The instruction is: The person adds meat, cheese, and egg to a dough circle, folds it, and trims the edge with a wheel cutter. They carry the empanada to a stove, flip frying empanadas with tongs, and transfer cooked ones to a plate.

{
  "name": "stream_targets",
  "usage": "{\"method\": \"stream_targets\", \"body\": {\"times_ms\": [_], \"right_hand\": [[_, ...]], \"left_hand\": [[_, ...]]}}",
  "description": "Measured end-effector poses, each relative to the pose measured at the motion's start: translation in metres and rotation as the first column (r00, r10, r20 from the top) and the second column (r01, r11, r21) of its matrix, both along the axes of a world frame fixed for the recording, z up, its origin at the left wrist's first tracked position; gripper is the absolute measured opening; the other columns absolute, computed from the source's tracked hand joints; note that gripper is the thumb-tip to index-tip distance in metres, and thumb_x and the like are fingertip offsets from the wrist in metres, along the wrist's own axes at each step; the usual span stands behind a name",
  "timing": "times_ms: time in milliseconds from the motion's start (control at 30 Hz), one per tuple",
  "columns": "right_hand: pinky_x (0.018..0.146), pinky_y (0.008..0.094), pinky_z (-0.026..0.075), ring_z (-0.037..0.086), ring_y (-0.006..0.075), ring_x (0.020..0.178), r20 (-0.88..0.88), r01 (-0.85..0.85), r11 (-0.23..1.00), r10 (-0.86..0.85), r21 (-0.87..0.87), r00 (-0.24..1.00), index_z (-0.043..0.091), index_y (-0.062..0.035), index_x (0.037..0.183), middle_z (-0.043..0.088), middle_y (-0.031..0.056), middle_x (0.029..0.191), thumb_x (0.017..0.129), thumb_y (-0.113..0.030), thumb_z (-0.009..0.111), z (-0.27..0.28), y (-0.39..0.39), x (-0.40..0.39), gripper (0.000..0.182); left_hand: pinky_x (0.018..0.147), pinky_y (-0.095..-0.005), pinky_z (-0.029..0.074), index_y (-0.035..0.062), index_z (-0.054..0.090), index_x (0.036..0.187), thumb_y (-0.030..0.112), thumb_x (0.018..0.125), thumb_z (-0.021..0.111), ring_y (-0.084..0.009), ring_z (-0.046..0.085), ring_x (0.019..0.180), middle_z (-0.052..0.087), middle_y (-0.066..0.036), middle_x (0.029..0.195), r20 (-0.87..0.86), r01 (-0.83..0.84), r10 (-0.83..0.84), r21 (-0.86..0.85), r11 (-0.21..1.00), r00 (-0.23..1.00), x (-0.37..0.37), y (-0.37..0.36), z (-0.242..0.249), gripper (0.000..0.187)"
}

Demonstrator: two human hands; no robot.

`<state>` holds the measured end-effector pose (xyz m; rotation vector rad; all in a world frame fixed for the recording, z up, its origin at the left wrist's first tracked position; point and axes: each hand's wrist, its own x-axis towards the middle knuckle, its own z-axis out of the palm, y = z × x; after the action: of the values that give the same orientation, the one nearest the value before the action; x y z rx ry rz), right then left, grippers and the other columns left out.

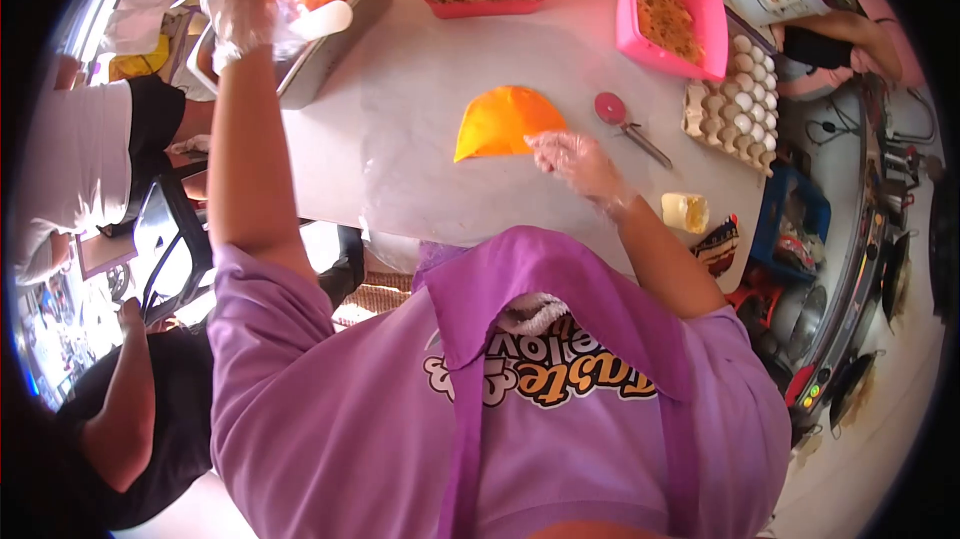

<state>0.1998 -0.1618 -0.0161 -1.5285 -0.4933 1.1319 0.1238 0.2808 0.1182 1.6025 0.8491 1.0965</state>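
Right hand (578, 166) touching orange wrapper (503, 125), left hand (238, 1) at pan (335, 51)

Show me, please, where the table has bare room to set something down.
Bare patches lie between the orange half-round sheet and the red tub, and left of the sheet, toward the metal pan. The right side is crowded with the pink tub, egg tray and cutter; the left hand is at the pan.
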Motion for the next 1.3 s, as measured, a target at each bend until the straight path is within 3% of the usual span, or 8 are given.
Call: {"method": "stream_targets", "body": {"times_ms": [67, 100, 133, 267, 433, 767, 933, 1300], "right_hand": [[0.075, 0.0241, 0.048, 0.055, 0.0083, 0.077, -0.017, 0.047, 0.998, -0.047, -0.029, 0.999, 0.061, 0.0059, 0.114, 0.063, 0.0024, 0.082, 0.094, -0.015, 0.058, -0.019, -0.009, 0.008, 0.030], [0.078, 0.0258, 0.048, 0.057, 0.0107, 0.079, 0.097, 0.147, 0.988, -0.142, -0.044, 0.985, 0.062, 0.0039, 0.114, 0.064, 0.0044, 0.086, 0.093, -0.017, 0.059, -0.031, -0.013, 0.009, 0.029], [0.081, 0.0275, 0.049, 0.059, 0.0130, 0.082, 0.210, 0.245, 0.968, -0.230, -0.048, 0.950, 0.062, 0.0019, 0.114, 0.065, 0.0063, 0.091, 0.092, -0.018, 0.061, -0.037, -0.016, 0.010, 0.029], [0.086, 0.0317, 0.049, 0.062, 0.0218, 0.091, 0.614, 0.194, 0.960, -0.031, -0.201, 0.789, 0.061, -0.0041, 0.117, 0.065, 0.0091, 0.102, 0.087, -0.018, 0.067, -0.032, -0.025, 0.010, 0.034], [0.085, 0.0375, 0.051, 0.059, 0.0289, 0.104, 0.902, 0.074, 0.988, 0.090, -0.133, 0.422, 0.057, -0.0087, 0.121, 0.063, 0.0084, 0.111, 0.078, -0.014, 0.073, -0.054, -0.040, 0.006, 0.047], [0.078, 0.0360, 0.052, 0.064, 0.0285, 0.089, 0.827, -0.005, 0.996, -0.069, 0.087, 0.558, 0.068, -0.0039, 0.095, 0.068, 0.0094, 0.101, 0.076, -0.001, 0.068, -0.082, -0.047, 0.021, 0.020], [0.078, 0.0331, 0.052, 0.066, 0.0231, 0.086, 0.502, -0.016, 1.000, 0.007, 0.014, 0.865, 0.069, -0.0016, 0.093, 0.070, 0.0100, 0.096, 0.077, 0.007, 0.061, -0.079, -0.046, 0.037, 0.020], [0.081, 0.0357, 0.047, 0.058, 0.0248, 0.095, 0.557, 0.071, 0.916, 0.177, -0.394, 0.812, 0.061, -0.0075, 0.091, 0.062, 0.0069, 0.091, 0.078, -0.017, 0.075, -0.050, -0.021, 0.049, 0.021]], "left_hand": [[0.076, -0.0287, 0.050, -0.0028, 0.064, 0.109, 0.033, 0.093, 0.054, -0.0165, 0.062, 0.081, 0.066, -0.012, 0.103, -0.366, 0.295, -0.101, 0.527, 0.797, 0.925, 0.000, 0.035, -0.031, 0.041], [0.071, -0.0363, 0.050, 0.0015, 0.061, 0.114, 0.032, 0.092, 0.051, -0.0200, 0.065, 0.077, 0.068, -0.012, 0.083, -0.142, 0.281, -0.271, 0.057, 0.958, 0.952, 0.022, 0.071, -0.060, 0.039], [0.076, -0.0328, 0.049, 0.0028, 0.061, 0.119, 0.032, 0.092, 0.052, -0.0172, 0.063, 0.086, 0.069, -0.011, 0.094, -0.591, 0.220, -0.178, 0.000, 0.975, 0.787, 0.005, -0.006, 0.001, 0.041], [0.092, -0.0323, 0.046, 0.0016, 0.060, 0.118, 0.018, 0.091, 0.057, -0.0198, 0.060, 0.103, 0.064, -0.010, 0.113, -0.121, 0.375, -0.369, 0.527, 0.763, 0.921, -0.010, -0.091, -0.034, 0.032], [0.101, -0.0382, 0.040, 0.0055, 0.053, 0.127, 0.008, 0.082, 0.067, -0.0304, 0.054, 0.117, 0.058, -0.017, 0.123, -0.555, 0.626, -0.405, 0.293, 0.723, 0.727, -0.065, -0.226, -0.110, 0.047], [0.067, -0.0420, 0.050, 0.0081, 0.065, 0.108, 0.005, 0.076, 0.065, -0.0365, 0.063, 0.077, 0.065, -0.016, 0.083, -0.669, 0.722, -0.505, 0.071, 0.688, 0.546, -0.093, -0.235, -0.170, 0.032], [0.069, -0.0407, 0.050, 0.0077, 0.070, 0.097, 0.006, 0.078, 0.064, -0.0347, 0.063, 0.078, 0.065, -0.016, 0.082, -0.670, 0.759, -0.516, 0.112, 0.641, 0.534, -0.086, -0.220, -0.181, 0.020], [0.079, -0.0378, 0.049, 0.0018, 0.067, 0.093, 0.028, 0.069, 0.079, -0.0273, 0.063, 0.086, 0.067, -0.015, 0.089, -0.787, 0.441, -0.498, -0.326, 0.836, 0.363, -0.056, -0.216, -0.174, 0.037]]}}
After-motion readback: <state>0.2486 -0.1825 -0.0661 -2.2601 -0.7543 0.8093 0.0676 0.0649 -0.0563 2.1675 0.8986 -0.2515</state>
